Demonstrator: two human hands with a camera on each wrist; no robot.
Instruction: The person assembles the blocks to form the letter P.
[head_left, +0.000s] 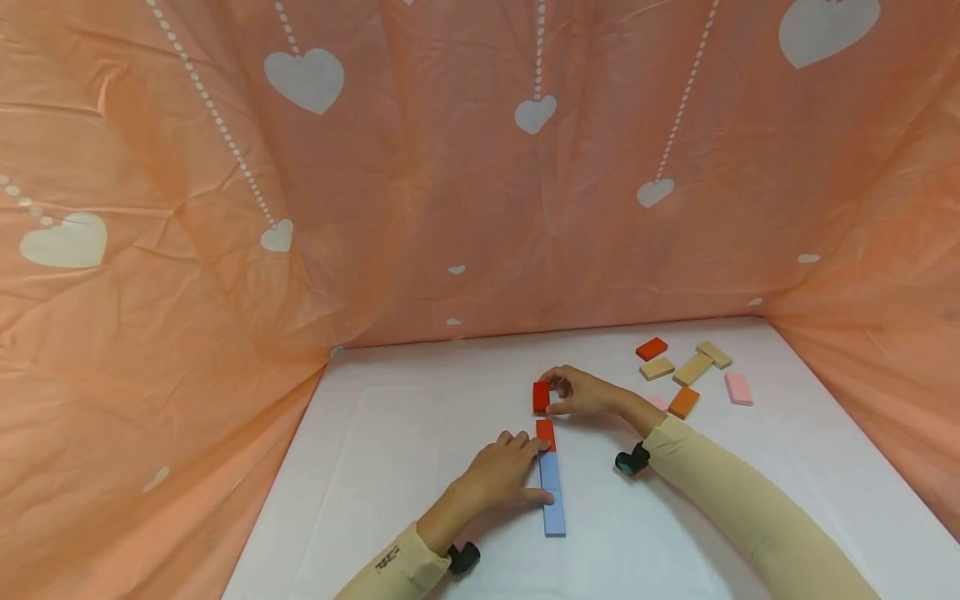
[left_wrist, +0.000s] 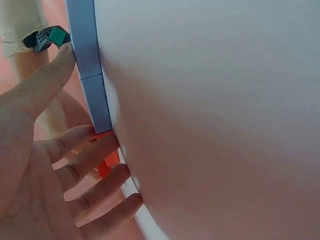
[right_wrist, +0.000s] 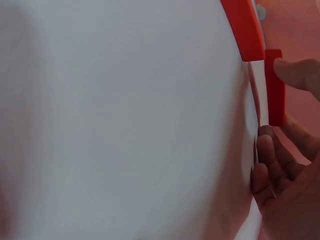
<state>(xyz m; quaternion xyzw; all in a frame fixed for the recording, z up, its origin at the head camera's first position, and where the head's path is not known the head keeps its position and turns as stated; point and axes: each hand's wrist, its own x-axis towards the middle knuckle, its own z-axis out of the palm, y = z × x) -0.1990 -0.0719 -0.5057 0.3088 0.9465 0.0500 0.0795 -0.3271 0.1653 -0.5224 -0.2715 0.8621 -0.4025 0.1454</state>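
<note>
Two blue blocks (head_left: 551, 492) lie end to end in a line, with a red block (head_left: 545, 432) touching their far end. My left hand (head_left: 498, 473) is spread along the line's left side, its fingertips at the red block and its thumb on the blue part; in the left wrist view the blue blocks (left_wrist: 90, 65) run past the thumb. Beyond the line, my right hand (head_left: 583, 393) pinches another red block (head_left: 541, 397) between thumb and fingers, a small gap away from the first. In the right wrist view this held block (right_wrist: 275, 90) is under the thumb.
At the back right of the white table (head_left: 375, 467) lie a red block (head_left: 652, 348), several tan blocks (head_left: 657, 368), an orange block (head_left: 683, 402) and a pink block (head_left: 738, 388). Another pink block (head_left: 658, 402) is partly hidden by my right arm. A heart-patterned curtain (head_left: 465, 208) surrounds the table.
</note>
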